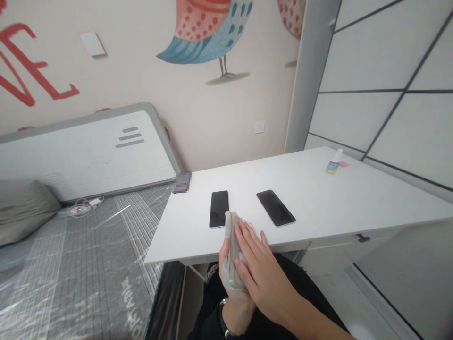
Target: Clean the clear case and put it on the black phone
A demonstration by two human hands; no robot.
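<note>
Your left hand (239,298) is closed around a pale grey bundle (231,269), soft and cloth-like, the thumb running up its left side; what lies inside it, if anything, you cannot tell from here. The bundle sits lengthwise in that grip, its near end against the heel of your palm and its far end sticking out past the fingers toward the table (311,193). Your right hand (261,269) lies over it from the right, fingers stretched out along its upper face, pressing or resting rather than clasping. Your left forearm rises from the near side in a black sleeve, with a shiny band (223,318) at the wrist; your bare right forearm slants in from the near right, so both hands meet above your lap at the table's near edge. Just beyond the bundle, a dark phone (219,208) lies on the left, its near right corner partly behind the bundle's far tip in your view. A second phone (276,208) lies to the right, set at a slant, apart from your fingers. At the table's far left corner is a blurred item (182,182); well off at the far right stands a small bottle (333,162), with a pink slip (344,164) just beside it.
</note>
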